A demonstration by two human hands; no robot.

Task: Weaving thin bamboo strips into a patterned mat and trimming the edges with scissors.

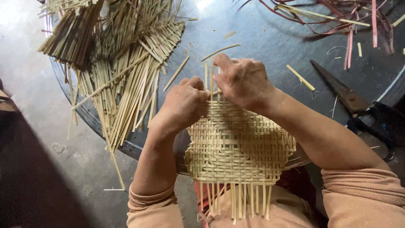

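A pale woven mat (238, 145) of flat bamboo strips is lying at centre frame, its loose ends hanging at the bottom over the person's lap. The left hand (185, 103) and right hand (244, 80) are pressing its top edge, fingers curled around upright strips (209, 78); fingertips are hiding underneath.

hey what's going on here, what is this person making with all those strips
A person is weaving a flat mat from thin pale strips at a round dark table. The left hand and right hand both press on the far edge of the mat, where loose strip ends stick up. A pile of spare strips lies to the left, and scissors lie to the right.
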